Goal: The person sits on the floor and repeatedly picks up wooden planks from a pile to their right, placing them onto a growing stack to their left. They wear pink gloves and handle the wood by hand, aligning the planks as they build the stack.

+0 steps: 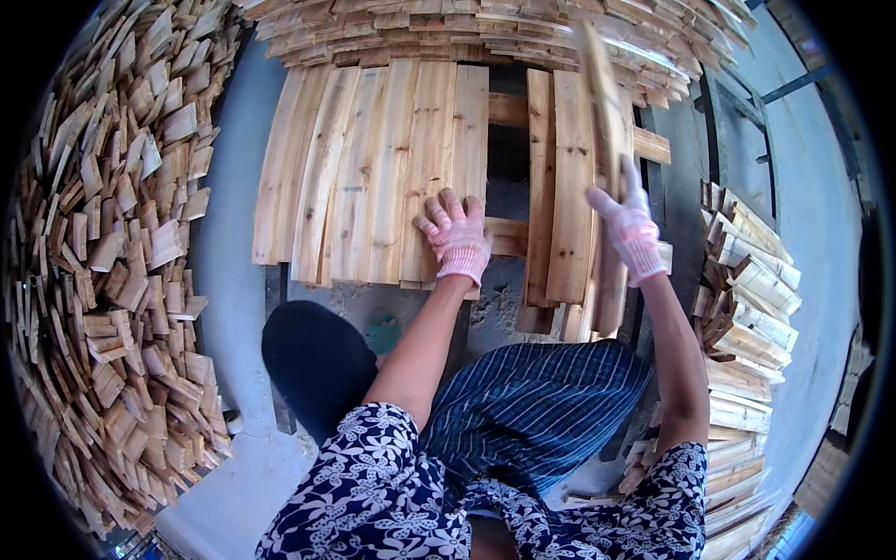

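Note:
My left hand [453, 233] lies with fingers spread on the right end of a row of pale wooden planks [373, 168], laid side by side lengthwise away from me. It wears a whitish-pink work glove, as does my right hand [630, 229]. To the right, my right hand grips a long wooden plank [607, 103], thumb on its left side and fingers on its right. Motion blurs that plank and the fingertips. It is above a smaller group of planks [569, 187], across a gap from the row. Crosswise wooden battens [507, 236] show in that gap.
A tall heap of short wood pieces [121, 252] fills the left side. Stacked boards [467, 33] stand at the far edge. More cut pieces [747, 289] are piled at right, near a dark metal frame [714, 121]. My knees and a dark rounded shape [313, 364] are close below.

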The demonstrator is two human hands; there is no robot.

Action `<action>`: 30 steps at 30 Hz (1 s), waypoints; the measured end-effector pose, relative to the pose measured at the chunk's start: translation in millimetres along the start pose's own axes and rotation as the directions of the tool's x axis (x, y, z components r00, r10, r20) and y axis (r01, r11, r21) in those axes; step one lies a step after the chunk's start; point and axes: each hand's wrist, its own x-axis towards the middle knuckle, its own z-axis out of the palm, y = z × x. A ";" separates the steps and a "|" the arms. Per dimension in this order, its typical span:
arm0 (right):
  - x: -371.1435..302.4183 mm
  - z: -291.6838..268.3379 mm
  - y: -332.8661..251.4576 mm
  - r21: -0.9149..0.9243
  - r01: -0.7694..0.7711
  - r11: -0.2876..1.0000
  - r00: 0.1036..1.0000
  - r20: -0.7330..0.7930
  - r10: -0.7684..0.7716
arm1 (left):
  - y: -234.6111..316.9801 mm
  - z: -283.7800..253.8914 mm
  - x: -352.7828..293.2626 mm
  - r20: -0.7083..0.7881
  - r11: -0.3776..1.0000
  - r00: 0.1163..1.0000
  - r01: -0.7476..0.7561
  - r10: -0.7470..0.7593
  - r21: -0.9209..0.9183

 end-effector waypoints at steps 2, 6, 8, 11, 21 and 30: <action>-19.4 37.0 -55.3 0.210 -0.066 0.976 0.987 0.157 0.033 | -11.7 -27.3 20.0 0.328 0.998 0.944 -0.006 0.026 -0.062; 3.7 133.4 -66.7 0.221 -0.134 0.966 0.974 0.207 0.087 | -61.4 -45.3 104.2 0.611 0.938 0.721 -0.168 0.327 -0.303; 17.9 175.1 -49.6 -0.153 -0.236 0.960 0.963 0.099 0.252 | -73.6 -95.8 122.4 0.647 0.897 0.625 -0.252 0.437 -0.363; -4.7 228.7 -63.7 -0.470 -0.025 0.882 0.991 0.103 0.083 | -172.4 -92.0 155.5 0.513 0.928 0.779 -0.245 0.361 -0.281; -4.4 251.1 -77.2 -0.385 -0.084 0.919 0.985 0.105 0.134 | -499.2 37.9 80.3 0.242 0.636 0.772 0.626 -0.588 -0.452; 0.8 245.8 -67.6 -0.399 -0.117 0.909 0.991 0.016 0.135 | -519.2 91.4 82.0 0.438 0.841 0.876 0.386 -0.204 -0.379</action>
